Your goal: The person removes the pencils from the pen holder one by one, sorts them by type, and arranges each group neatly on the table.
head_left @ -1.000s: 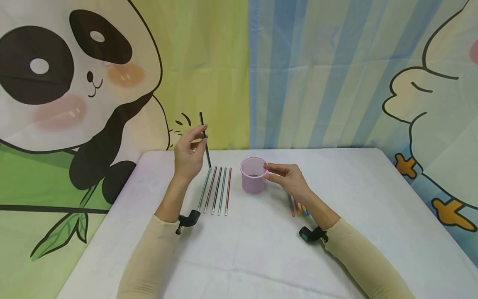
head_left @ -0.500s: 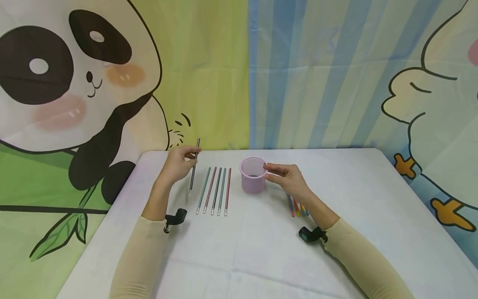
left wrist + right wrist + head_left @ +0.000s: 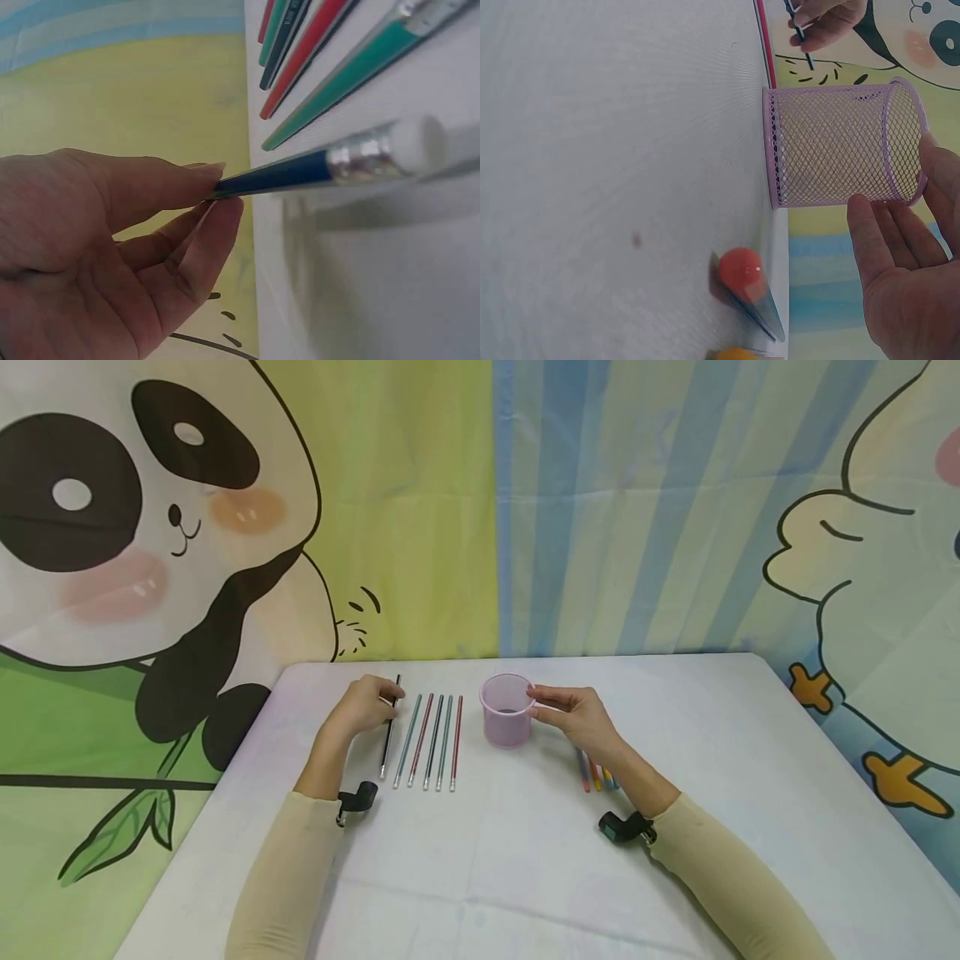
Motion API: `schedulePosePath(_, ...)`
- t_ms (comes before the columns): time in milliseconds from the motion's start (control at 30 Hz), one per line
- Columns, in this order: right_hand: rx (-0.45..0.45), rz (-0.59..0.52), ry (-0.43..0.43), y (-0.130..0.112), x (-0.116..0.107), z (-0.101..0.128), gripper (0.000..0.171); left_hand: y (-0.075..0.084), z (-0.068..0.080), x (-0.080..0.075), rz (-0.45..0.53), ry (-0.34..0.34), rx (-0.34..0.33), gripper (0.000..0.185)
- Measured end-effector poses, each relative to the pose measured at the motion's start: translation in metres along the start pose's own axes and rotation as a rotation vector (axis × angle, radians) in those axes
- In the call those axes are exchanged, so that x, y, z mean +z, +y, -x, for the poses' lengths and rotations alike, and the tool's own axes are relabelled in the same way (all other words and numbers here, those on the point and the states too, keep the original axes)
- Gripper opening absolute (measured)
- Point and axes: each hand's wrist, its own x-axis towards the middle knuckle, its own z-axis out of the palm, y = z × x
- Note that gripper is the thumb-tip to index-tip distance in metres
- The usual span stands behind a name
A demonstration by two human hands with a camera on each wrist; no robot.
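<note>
My left hand (image 3: 363,706) pinches a dark blue pencil (image 3: 289,172) between thumb and fingers. The pencil's white eraser end points toward me, low over the table, just left of a row of pencils (image 3: 407,739). Teal, red and dark pencils lie side by side in that row, erasers all at the near end. Farther right, my right hand (image 3: 577,718) holds the rim of a pink mesh pen holder (image 3: 832,146), thumb and fingers at its edge. The pen holder stands upright on the table.
Several sticks with coloured ends (image 3: 586,774) lie partly hidden under my right forearm; one has a round red end (image 3: 741,271). The white table (image 3: 480,860) ends at a curtain (image 3: 420,527) with a panda print.
My left hand has carried the dark pencil left and down, from above the row to beside its left end. The right hand stays at the pen holder.
</note>
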Motion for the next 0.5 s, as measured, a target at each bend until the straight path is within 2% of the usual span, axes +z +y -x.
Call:
schedulePosePath(333,0.0,-0.001,0.01,-0.002,0.002,0.001,0.043,-0.002,-0.006,0.014,-0.054,-0.032,-0.023,0.032)
schedulePosePath(500,0.009,-0.013,0.011,-0.002,0.002,0.001,0.04,-0.005,-0.007,0.017,-0.058,-0.037,-0.031,0.023)
